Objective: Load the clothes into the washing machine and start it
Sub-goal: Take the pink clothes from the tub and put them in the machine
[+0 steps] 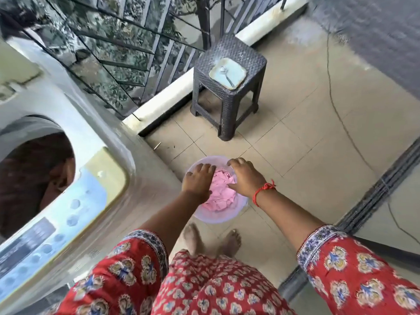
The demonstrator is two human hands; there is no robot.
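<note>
Both hands reach down into a pale plastic tub (200, 218) of pink clothes (219, 194) just below the centre of the frame. The left hand (198, 178) lies palm down on the left side of the pile, fingers bent over the cloth at the tub's far rim; whether they pinch any fabric cannot be told. The right hand (246, 177), a red thread (263, 189) tied at its wrist, rests on the right side of the pile with fingers curled down at the far rim and the thumb dug into the pink cloth, so it appears to grasp the garment.

The tub stands on the tiled floor (306, 155), just ahead of the person's bare feet (213, 243). Red printed sleeves (354, 276) fill the lower edge of the frame.

At the left of the frame stands the top-loading washing machine (97, 142), its lid open and dark cloth (34, 178) visible inside the drum. Its control panel (45, 235) runs along the lower left.

Above centre, near a metal railing (127, 42), a dark woven stool (227, 71) carries a square plate (228, 73) with a spoon (227, 76) on it.
</note>
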